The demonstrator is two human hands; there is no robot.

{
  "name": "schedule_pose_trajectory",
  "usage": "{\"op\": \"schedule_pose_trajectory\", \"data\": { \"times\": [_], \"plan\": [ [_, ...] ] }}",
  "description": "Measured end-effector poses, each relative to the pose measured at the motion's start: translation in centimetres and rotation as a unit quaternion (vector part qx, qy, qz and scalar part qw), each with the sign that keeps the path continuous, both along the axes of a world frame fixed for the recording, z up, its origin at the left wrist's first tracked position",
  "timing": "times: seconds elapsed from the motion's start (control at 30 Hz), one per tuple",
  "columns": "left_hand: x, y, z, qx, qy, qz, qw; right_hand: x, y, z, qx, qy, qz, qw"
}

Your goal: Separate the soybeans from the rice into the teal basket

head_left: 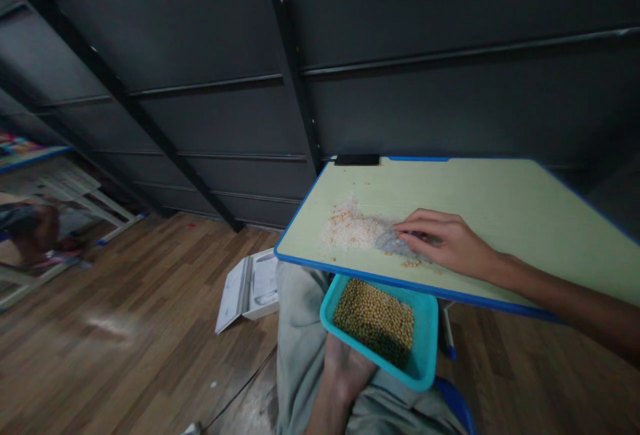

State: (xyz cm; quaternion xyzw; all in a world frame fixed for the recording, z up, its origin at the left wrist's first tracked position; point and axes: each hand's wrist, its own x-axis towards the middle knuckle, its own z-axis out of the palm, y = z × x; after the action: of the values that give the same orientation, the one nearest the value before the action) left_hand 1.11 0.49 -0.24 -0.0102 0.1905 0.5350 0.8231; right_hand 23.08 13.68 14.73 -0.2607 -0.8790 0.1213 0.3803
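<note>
From here I see the right hand (443, 238), right of the frame's centre, with thumb and fingertips pinched together on a clear, curved-edged plastic piece (387, 241). Its far part is covered by the fingers, and what markings it has are too faint to read. It lies low over the pale table (505, 201), at the right end of a heap of white grains (350, 229); whether the heap is rice I can't swear. Yellow beans are mixed through it, and a few loose beans (411, 263) lie below the hand, near the blue edge.

At lower centre, a turquoise tray (429, 331) holds a bed of yellowish beans (375, 318), its near part in shadow. Its top edge slips just beneath the table's rim. The left hand (346, 356) is under it, fingers hidden, so I can't tell whether they grip or merely prop it up.

An opened white box (263, 281) is partly cut off by a trouser leg (300, 328). At the far left, another person's legs (40, 225) show, blurred, under a second table (33, 158) cropped by the frame.
</note>
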Motion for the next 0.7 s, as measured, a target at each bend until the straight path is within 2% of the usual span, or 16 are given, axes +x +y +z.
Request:
{"op": "schedule_pose_trajectory", "data": {
  "times": [0.1, 0.7],
  "plan": [
    [0.0, 0.1, -0.1, 0.0, -0.007, 0.0, 1.0, -0.1, 0.0, -0.2, -0.011, -0.009, 0.008, 1.0],
    [0.4, -0.2, 2.2, 0.002, 0.04, 0.004, 0.999, -0.6, -0.9, 0.1, -0.021, -0.01, 0.063, 0.998]
  ]
}}
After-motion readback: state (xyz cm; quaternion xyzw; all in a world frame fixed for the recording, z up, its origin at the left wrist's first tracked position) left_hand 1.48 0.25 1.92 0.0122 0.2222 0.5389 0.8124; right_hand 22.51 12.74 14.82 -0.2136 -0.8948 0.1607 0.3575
